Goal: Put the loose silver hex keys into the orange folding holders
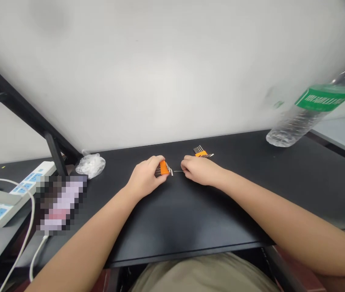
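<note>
My left hand (pixel 146 176) is closed around an orange hex key holder (pixel 164 167) with several metal keys in it, their bent ends pointing right. Just across from it, my right hand (pixel 201 170) pinches a thin hex key (pixel 178 171), whose straight end points left toward the holder with a small gap between. Behind the right hand lies a second orange hex key holder (pixel 201 154), also filled with several keys and partly hidden by that hand. Both hands rest low over the black table (pixel 172 223).
A clear plastic bottle (pixel 300 117) with a green label stands at the back right. On the left are a crumpled plastic bag (pixel 91 164), a blurred-out phone (pixel 63 202) on a white cable, a power strip (pixel 20 194) and a black metal frame (pixel 23 105). A white wall (pixel 166 73) rises behind.
</note>
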{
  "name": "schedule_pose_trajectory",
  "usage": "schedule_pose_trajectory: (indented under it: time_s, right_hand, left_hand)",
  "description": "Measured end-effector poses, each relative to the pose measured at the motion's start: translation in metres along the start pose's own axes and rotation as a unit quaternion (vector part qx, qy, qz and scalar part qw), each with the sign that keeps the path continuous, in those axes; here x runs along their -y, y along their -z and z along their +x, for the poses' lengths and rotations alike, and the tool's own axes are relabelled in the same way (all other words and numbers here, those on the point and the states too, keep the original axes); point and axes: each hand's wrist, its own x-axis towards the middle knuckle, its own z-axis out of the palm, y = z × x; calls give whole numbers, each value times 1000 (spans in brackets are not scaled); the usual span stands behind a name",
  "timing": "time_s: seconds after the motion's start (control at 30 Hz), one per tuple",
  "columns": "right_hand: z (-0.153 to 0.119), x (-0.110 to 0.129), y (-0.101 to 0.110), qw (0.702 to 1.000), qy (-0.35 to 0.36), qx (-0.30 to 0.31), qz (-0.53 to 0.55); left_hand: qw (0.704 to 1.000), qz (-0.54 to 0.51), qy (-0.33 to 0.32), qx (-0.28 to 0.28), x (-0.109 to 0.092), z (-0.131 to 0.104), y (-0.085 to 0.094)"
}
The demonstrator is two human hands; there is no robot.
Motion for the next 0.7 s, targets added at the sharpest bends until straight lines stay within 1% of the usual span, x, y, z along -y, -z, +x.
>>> schedule_pose_trajectory:
  time_s: [0.07, 0.13, 0.2, 0.23, 0.27, 0.3, 0.37, 0.4, 0.43, 0.5, 0.7]
  right_hand:
    - [-1, 6, 0, 999, -6, 11, -32]
    - [-2, 11, 2, 999, -9, 7, -30]
    - [-4, 14, 8, 999, -14, -1, 32]
    - [-5, 15, 11, 996, -15, 0, 91]
    - [-7, 15, 14, 986, -16, 4, 166]
    - [-8, 16, 17, 969, -14, 6, 246]
    - [-10, 18, 21, 925, -7, 0, 381]
    - [-10, 19, 23, 906, -5, -7, 424]
    - [-11, 20, 23, 894, -4, -14, 449]
    - [-11, 22, 23, 886, -4, -20, 464]
    - [-11, 23, 22, 894, -10, -19, 448]
  left_hand:
    - [1000, -26, -7, 11, 1, 0, -1]
    - [998, -55, -12, 23, 1, 0, -1]
    - [996, -78, -11, 30, 2, 0, -2]
    - [996, -88, -9, 32, 2, 0, -2]
    - [995, -97, -7, 32, 2, 0, -2]
    - [994, -104, -5, 31, 2, -1, -2]
    - [993, -111, -5, 29, 3, -1, -3]
    - [993, -112, -5, 28, 3, -2, -3]
    - [993, -113, -5, 28, 3, -2, -4]
    - [993, -115, -4, 27, 2, -2, -4]
    - [992, -124, -9, 28, 1, -3, -4]
